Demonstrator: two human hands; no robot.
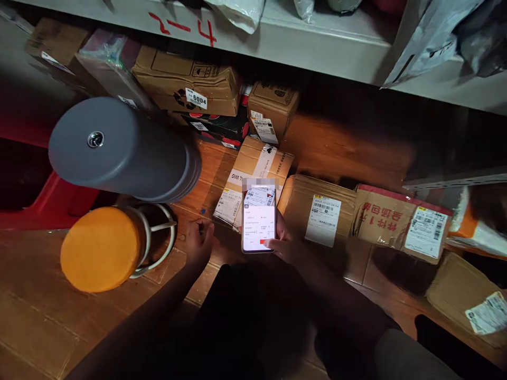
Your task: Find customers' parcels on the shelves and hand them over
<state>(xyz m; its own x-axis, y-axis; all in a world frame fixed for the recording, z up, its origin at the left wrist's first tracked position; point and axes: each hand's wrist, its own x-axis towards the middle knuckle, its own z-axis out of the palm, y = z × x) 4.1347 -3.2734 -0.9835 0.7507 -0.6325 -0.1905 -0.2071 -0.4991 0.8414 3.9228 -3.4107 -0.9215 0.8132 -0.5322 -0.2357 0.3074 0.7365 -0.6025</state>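
My right hand is wrapped round a smartphone with a lit screen. Its thumb rests low on the screen, at a red button. The display shows a parcel label picture above rows of text. Left of the phone, my left hand hangs with its fingers curled in and nothing visible in them. Partly behind the phone lies a flat cardboard box with printed tape and a white label. Close to my right hand is a brown carton with a large shipping label.
An orange-topped stool and a big grey cylinder stand at left, near a red bin. Under the shelf sit a carton marked 6004 and a smaller box. Further labelled cartons line the floor at right.
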